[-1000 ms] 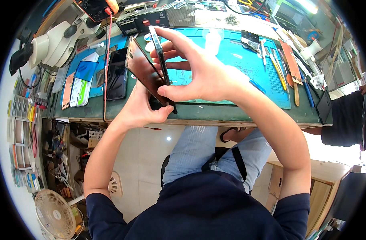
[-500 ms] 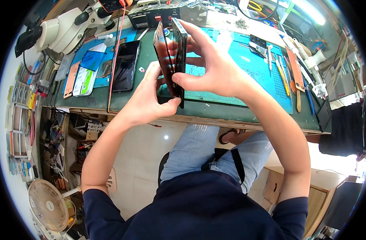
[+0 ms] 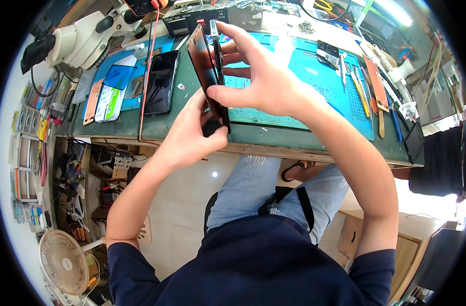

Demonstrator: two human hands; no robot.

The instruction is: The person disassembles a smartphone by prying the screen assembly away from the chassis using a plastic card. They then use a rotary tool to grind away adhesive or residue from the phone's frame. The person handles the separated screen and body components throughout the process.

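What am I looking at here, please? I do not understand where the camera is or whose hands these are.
The camera sits on a person's head and looks down, so the lens bends the edges. The two bare arms from below are that person's own. The left hand and right hand together hold a dark phone, its screen panel opened away from the body. Below is a green workbench with a blue mat. On it lie another black phone, hand tools and a white microscope.
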